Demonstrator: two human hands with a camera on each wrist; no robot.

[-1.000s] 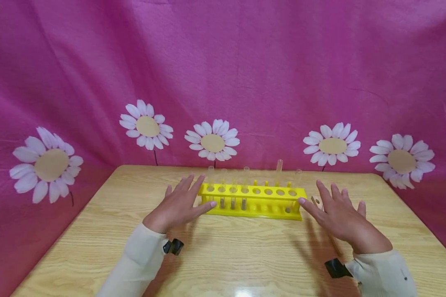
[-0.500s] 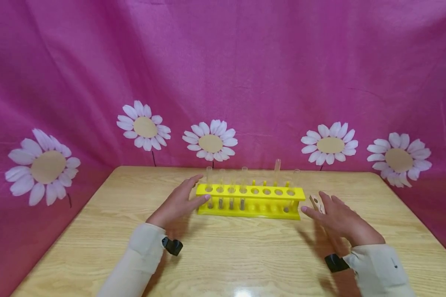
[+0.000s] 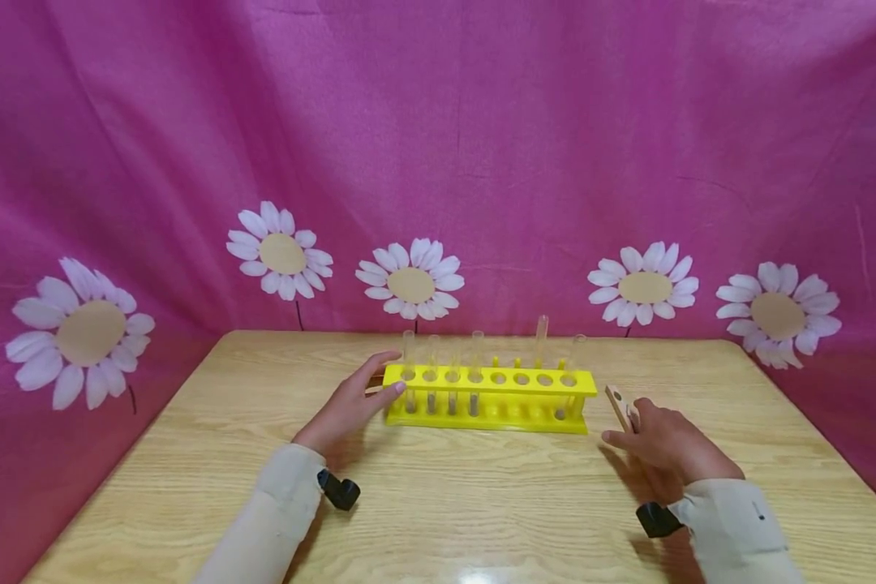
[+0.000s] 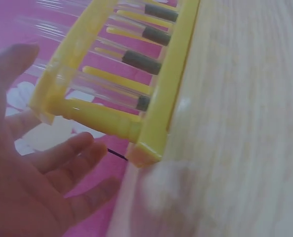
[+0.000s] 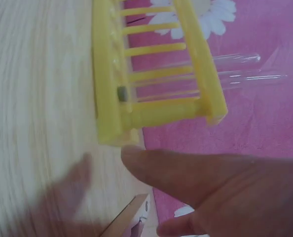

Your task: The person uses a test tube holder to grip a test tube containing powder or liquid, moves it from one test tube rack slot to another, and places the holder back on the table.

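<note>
A yellow test tube rack [image 3: 489, 424] stands on the table. Several clear test tubes [image 3: 478, 349] stand upright in its left holes, dark grey matter at their bottoms. Another tube [image 3: 578, 350] is in the right end hole, and one stands on a rear peg. My left hand [image 3: 346, 412] is around the rack's left end, thumb before the top bar and fingers spread beyond it; firm contact cannot be told. Right of the rack lies a wooden test tube holder [image 3: 616, 408], partly hidden under my right hand [image 3: 675, 444]. The right thumb [image 5: 171, 170] is extended, apart from the holder.
The light wood table [image 3: 438, 495] reaches back to a pink curtain [image 3: 438, 146] printed with white daisies. A row of yellow drying pegs [image 5: 156, 49] stands along the rack's back.
Both hands have lowered. My left hand has come around the rack's left end, while the right has moved down from beside the rack to over the wooden test tube holder.
</note>
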